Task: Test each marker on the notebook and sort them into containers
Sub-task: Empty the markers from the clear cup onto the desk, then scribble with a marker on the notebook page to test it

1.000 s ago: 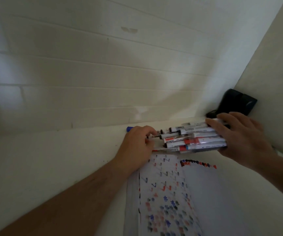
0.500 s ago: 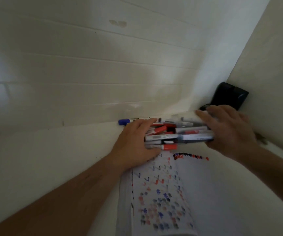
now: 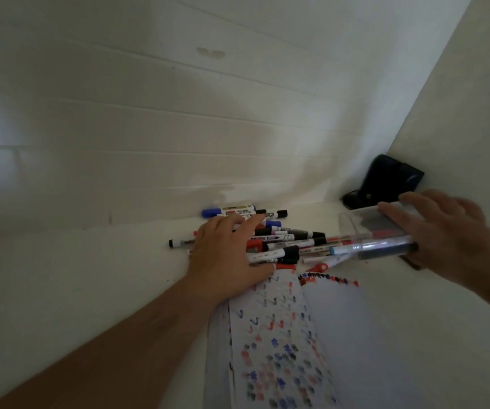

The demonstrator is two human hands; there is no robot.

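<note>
A pile of markers (image 3: 285, 242) with black, red and blue caps lies spilled on the white table, just beyond the open notebook (image 3: 282, 335). My left hand (image 3: 226, 255) lies flat on the left side of the pile, fingers spread over the markers. My right hand (image 3: 444, 231) grips a clear plastic container (image 3: 385, 240), tipped on its side to the right of the pile, with a few markers still at its mouth. The notebook's left page is covered in blue, red and black test marks, and a row of marks runs along the top of its right page.
A black device (image 3: 391, 181) leans in the back right corner where the tiled wall (image 3: 178, 113) meets the side wall. A few markers (image 3: 237, 212) lie against the back wall. The white table (image 3: 75, 290) stretches to the left.
The markers were packed inside the clear container between both hands; now they lie spilled on the table. My right hand has pulled the container away to the right, and my left hand has flattened onto the pile.
</note>
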